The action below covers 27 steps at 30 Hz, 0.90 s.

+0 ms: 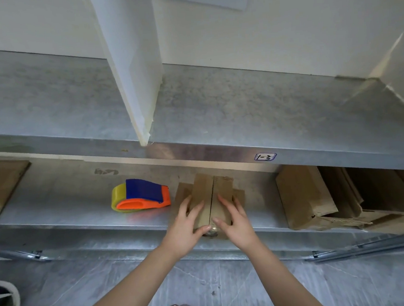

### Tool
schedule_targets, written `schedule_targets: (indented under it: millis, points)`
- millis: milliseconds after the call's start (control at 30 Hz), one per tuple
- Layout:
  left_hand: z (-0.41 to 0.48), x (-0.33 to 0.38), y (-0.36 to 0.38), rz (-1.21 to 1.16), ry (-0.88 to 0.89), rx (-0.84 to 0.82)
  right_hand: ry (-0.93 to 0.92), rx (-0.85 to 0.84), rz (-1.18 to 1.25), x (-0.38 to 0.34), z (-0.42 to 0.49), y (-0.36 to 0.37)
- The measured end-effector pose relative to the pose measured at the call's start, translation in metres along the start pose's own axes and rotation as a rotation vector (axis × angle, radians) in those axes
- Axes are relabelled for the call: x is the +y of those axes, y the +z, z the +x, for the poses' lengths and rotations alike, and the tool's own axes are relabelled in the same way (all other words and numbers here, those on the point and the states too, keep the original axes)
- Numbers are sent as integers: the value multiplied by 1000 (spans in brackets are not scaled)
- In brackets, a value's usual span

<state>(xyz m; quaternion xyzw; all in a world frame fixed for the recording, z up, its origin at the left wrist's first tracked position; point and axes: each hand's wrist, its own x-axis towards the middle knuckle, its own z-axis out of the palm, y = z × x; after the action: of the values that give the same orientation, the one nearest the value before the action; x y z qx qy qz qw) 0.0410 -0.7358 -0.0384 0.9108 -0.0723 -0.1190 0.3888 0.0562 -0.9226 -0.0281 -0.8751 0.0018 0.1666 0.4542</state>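
forearms (pixel 138 284) lead to left hand (pixel 186 228) and right hand (pixel 234 222), each grip spread flat, clasping nothing, pressing the box (pixel 213 188) flaps shut; freeing one for the tape dispenser (pixel 141 195) risks them springing apart.

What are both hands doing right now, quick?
Left hand: open, fingers spread flat, pressing on the cardboard box.
Right hand: open, fingers pressing on the same box.
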Motion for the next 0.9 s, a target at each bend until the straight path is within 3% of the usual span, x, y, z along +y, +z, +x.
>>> schedule_targets:
  millis: [100, 233, 433, 700, 900]
  points:
    - [9, 2, -4, 8, -23, 13, 6, 7, -50, -7, 8, 2]
    - [25, 0, -14, 18, -48, -77, -31, 188, -127, -13, 17, 3]
    - [26, 3, -35, 328, 4, -119, 19, 12, -360, -8, 10, -8]
    - [-10, -45, -124, 831, 248, 64, -284, 113, -710, -58, -5, -13]
    - [1, -70, -163, 835, 108, 20, -423, 66, -752, -104, 11, 37]
